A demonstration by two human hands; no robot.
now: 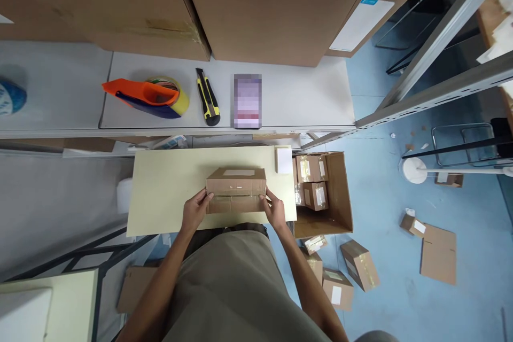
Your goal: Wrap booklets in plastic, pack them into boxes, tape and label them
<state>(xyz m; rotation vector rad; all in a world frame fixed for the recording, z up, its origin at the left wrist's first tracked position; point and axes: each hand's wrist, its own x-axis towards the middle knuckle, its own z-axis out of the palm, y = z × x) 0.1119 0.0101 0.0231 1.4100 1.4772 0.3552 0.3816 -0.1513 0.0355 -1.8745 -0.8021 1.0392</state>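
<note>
A small brown cardboard box (pixel 236 187) with tape along its side and a white label on top is between my two hands over the pale yellow table (pixel 168 171). At its left end, my left hand (pixel 195 209) grips it with thumb and fingers. My right hand (pixel 275 208) holds the opposite end the same way, thumb at the near corner. The underside of the box is hidden, so I cannot tell whether it rests on the table. A small white stack, perhaps labels (pixel 284 161), lies at the table's far right corner.
On the shelf (pixel 300 96) lie an orange-and-blue tape dispenser (pixel 146 97), a yellow-black box cutter (pixel 208 99) and a blurred purple item (pixel 247 101). Large cartons (pixel 272 5) stand behind. To the right is an open carton (pixel 339 192) holding small boxes; several boxes (pixel 360 264) lie on the floor.
</note>
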